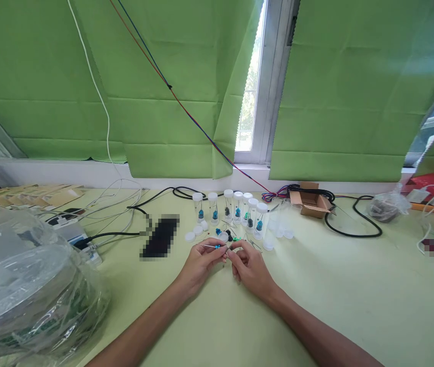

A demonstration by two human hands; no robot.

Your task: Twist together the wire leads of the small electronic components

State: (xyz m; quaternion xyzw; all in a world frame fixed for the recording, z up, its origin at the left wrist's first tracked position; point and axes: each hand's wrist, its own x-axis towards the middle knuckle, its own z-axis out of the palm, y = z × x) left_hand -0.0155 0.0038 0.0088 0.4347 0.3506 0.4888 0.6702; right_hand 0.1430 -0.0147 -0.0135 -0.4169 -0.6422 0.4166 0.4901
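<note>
My left hand [200, 262] is closed in a pinch on a thin metal rod [205, 245] that carries a small blue piece [217, 247]. Fingertips of my right hand [254, 267] press together beside the left ones, near the rod's end; what they pinch is too small to make out. Just beyond the hands lie small black pieces [229, 236], green pieces [236, 239] and loose thin rods [254, 244]. Several clear vials [237, 210] with white caps stand behind, holding blue, black or green pieces. Loose white caps [189, 236] rest on the table [217, 326].
At left are a large plastic-wrapped bundle [29, 285], a blurred dark rectangle [160, 237] and white cables [125, 204]. An open cardboard box [312, 201] and a black cable [354, 235] lie back right. Green blinds [174, 122] hang behind the table.
</note>
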